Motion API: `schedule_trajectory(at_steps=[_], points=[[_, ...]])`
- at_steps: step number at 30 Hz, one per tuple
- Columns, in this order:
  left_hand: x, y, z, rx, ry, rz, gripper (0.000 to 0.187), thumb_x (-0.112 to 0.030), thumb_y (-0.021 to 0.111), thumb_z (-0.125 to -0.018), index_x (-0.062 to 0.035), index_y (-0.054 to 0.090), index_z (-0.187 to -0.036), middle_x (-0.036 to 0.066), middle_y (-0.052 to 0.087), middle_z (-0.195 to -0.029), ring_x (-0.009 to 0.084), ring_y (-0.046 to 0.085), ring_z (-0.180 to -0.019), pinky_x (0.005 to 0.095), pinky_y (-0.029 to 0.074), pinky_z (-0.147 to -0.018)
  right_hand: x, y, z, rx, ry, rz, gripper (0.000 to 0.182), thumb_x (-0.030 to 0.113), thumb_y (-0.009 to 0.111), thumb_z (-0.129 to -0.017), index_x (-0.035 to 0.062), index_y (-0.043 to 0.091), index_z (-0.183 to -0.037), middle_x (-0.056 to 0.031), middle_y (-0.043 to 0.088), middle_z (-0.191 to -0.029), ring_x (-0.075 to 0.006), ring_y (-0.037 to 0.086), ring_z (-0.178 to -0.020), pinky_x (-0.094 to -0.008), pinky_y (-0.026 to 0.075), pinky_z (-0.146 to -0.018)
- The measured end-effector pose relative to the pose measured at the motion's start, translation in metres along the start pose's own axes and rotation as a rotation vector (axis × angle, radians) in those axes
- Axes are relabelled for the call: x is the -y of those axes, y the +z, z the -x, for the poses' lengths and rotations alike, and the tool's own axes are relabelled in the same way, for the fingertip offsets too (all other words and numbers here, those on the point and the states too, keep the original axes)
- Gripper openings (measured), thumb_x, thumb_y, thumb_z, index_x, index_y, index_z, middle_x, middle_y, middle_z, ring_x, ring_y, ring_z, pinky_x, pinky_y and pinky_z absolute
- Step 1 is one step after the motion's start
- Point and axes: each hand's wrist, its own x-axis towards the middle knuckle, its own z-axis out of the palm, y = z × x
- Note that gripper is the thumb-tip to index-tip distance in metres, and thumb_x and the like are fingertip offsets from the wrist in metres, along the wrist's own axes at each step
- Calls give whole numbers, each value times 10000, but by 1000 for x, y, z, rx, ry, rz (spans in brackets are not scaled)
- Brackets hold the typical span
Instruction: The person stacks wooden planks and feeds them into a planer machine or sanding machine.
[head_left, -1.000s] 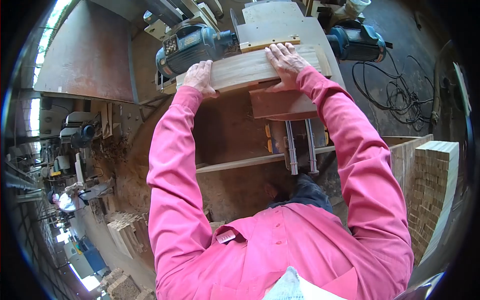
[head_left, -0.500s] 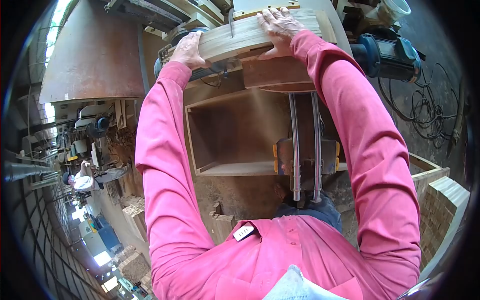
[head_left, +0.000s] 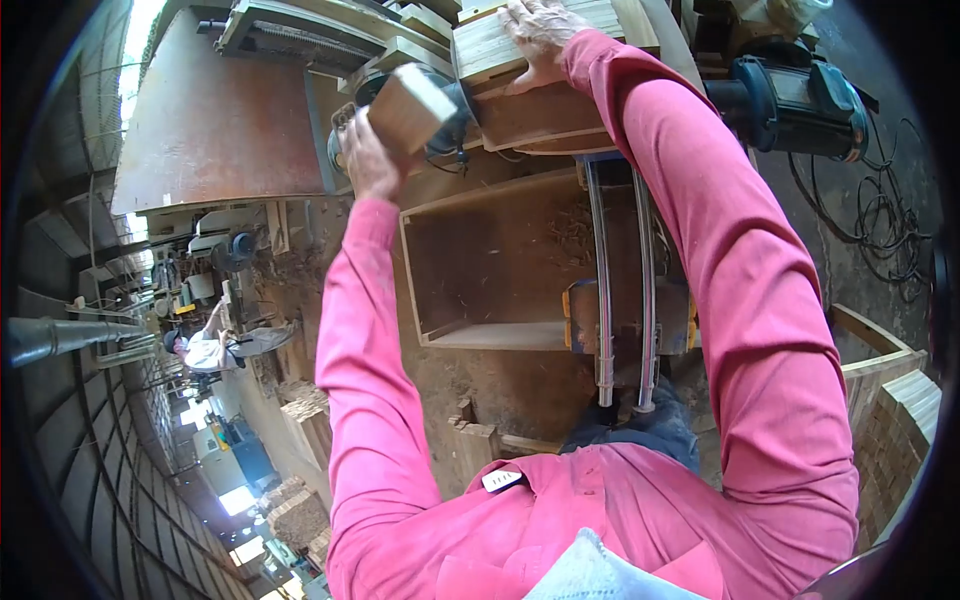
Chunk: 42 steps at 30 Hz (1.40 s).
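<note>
Gripping a wooden block [head_left: 408, 112], the left hand [head_left: 374, 163] reaches left of the boards [head_left: 488, 50]. Atop them, the right hand [head_left: 541, 36] lies splayed.

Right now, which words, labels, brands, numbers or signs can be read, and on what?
None can be read.
White tag on the pink shirt: dark marks, too small and blurred to read.
Motor at picture right: no lettering can be made out.
Wooden block in the left hand: no lettering visible.
</note>
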Motion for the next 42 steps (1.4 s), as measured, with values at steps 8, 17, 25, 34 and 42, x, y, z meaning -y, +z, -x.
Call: schedule_trajectory(at_steps=[8,17,25,34,42], points=[[0,-29,277,115,-175,270,1209,-320,1003,-563,53,354,-1512,268,488,-1415,444,498,-1313,499,424,-1152,16,-6,30,-62,27,-22,1201,744,791,-692,-80,469,-1505,-264,522,-1494,-408,481,-1412,-539,358,-1187],[-55,-102,508,429,-856,495,1178,-373,984,-565,-11,370,-1503,204,495,-1408,377,478,-1366,459,411,-1182,66,-11,84,-72,-72,54,1161,545,869,-690,-61,384,-1554,-289,447,-1556,-449,415,-1461,-537,328,-1223],[-22,-138,570,346,-917,588,1123,-372,957,-620,-3,354,-1492,205,484,-1410,379,466,-1380,456,397,-1190,134,-41,140,66,-52,171,1195,660,792,-771,-77,331,-1591,-316,390,-1607,-457,385,-1488,-551,246,-1261],[2,-162,627,282,-929,565,1189,-405,995,-558,-9,367,-1486,216,481,-1417,384,466,-1369,454,393,-1194,169,-61,215,62,-70,213,1232,734,765,-742,-71,359,-1581,-295,400,-1600,-465,386,-1479,-573,258,-1244],[-8,-172,609,47,-896,606,1182,-394,1026,-565,16,408,-1486,199,498,-1406,353,496,-1345,453,421,-1166,161,-84,237,78,-243,-321,987,478,853,-739,-33,479,-1495,-260,643,-1271,-451,611,-1187,-500,504,-1039]])
